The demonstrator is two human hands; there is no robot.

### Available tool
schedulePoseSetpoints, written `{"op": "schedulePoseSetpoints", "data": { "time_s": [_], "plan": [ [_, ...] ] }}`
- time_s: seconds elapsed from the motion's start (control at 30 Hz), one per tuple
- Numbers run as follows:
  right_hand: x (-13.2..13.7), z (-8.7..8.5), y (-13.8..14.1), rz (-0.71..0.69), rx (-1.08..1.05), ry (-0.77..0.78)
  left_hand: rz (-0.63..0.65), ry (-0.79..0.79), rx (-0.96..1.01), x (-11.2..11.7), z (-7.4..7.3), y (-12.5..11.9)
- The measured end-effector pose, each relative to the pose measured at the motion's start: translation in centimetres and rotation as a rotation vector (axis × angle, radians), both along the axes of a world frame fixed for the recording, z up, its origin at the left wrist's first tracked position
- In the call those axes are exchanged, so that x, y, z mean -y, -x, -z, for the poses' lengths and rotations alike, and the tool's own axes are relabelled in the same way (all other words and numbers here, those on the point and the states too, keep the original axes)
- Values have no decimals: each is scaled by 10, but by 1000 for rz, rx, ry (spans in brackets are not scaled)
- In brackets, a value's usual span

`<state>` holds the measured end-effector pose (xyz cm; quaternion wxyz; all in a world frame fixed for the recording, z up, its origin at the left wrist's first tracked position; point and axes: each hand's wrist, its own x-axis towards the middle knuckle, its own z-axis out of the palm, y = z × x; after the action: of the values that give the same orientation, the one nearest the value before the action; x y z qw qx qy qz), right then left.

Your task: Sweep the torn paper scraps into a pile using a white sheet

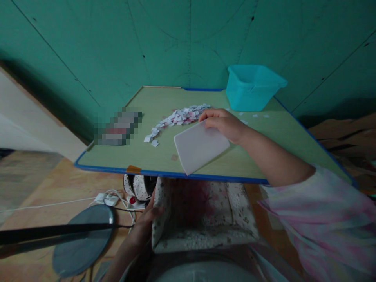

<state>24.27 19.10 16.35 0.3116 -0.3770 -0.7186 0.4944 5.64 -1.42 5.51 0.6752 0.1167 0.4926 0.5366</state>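
Observation:
My right hand (225, 124) is closed on the upper edge of a flat whitish sheet with rounded corners (201, 147), tilted above the table near its front edge. Just beyond the sheet, a curved heap of small white paper pieces (183, 116) lies on the pale green tabletop (141, 156). Below the table edge, my left hand (143, 221) grips the left wall of a patterned fabric box (205, 239). The box's open top faces up, under the table's front edge. Part of my left hand's fingers is hidden behind the box wall.
A turquoise plastic bin (249, 90) stands at the table's back right, with a few loose paper pieces near it. A blurred-out flat object (120, 127) lies at the left. Beneath are a round grey stool seat (85, 239), white cables and a power strip. A green wall (164, 43) rises behind.

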Motion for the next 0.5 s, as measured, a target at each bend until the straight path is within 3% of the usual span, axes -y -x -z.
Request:
{"op": "schedulePoseSetpoints", "data": {
  "time_s": [0.3, 0.5],
  "plan": [
    [-5, 5, 0, 94, -72, 8, 9, -16, 1, 4, -6, 1],
    [-5, 8, 1, 99, -28, 9, 4, -7, 5, 2, -2, 1]
  ]
}}
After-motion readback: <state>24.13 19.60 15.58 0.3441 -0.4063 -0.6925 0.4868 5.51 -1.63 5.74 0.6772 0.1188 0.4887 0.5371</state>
